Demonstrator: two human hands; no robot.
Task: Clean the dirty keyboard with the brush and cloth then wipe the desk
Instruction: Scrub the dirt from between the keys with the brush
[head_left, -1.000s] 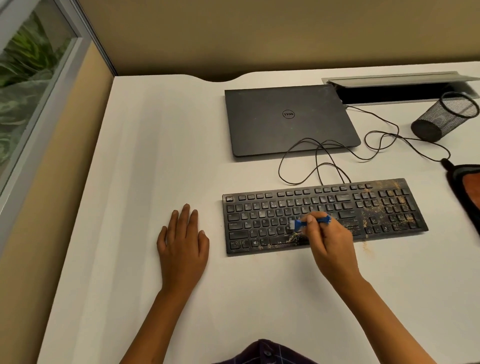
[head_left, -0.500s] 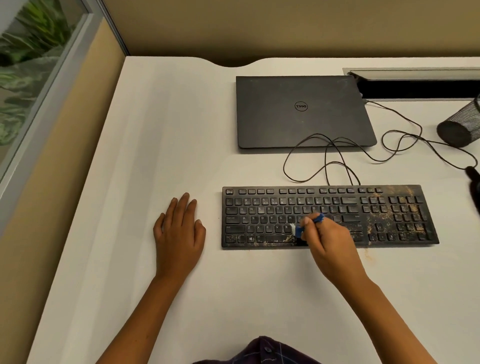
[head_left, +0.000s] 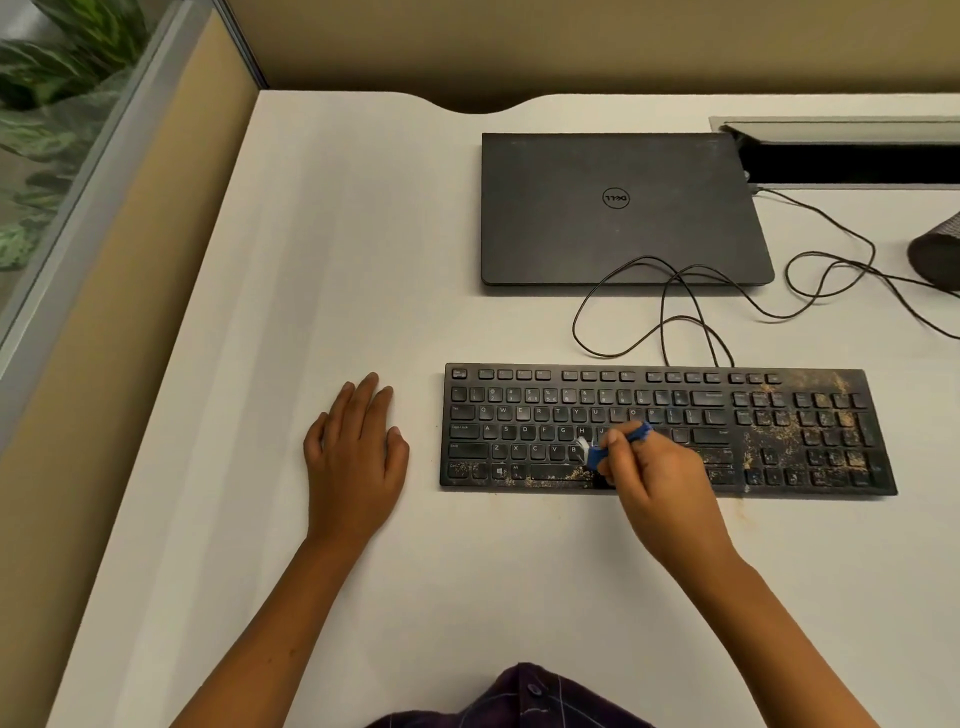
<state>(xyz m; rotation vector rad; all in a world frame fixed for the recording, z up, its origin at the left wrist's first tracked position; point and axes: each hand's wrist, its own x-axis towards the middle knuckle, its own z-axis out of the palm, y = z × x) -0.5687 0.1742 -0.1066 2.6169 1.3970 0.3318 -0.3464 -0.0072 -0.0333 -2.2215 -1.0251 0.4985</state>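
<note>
A black wired keyboard (head_left: 667, 430), lying flat on the white desk (head_left: 311, 260), is being taken as the landmark here. A small blue brush (head_left: 605, 448) is being pinched in the fingers of the right hand (head_left: 657, 480), with its pale bristles being pressed onto the letter keys around the middle of the keyboard's lower rows. The left hand (head_left: 356, 462) is being rested flat on the desk just beside the keyboard's left end, fingers straight and together, nothing being held in it. Brownish grit is being seen thickest over the keyboard's number pad at its right end and along its front edge, so the brushing is being judged as only partly done. The brush is being judged light and stiff in the handle with soft bristles, best held low on the handle near the head for control. The keyboard is being judged light, rigid and liable to slide, so it is better steadied by its bare left edge than by the keys. Its thin cable (head_left: 675, 306) is being looped behind it, toward a closed Dell laptop (head_left: 618, 208). No cloth is being shown in this view.
</note>
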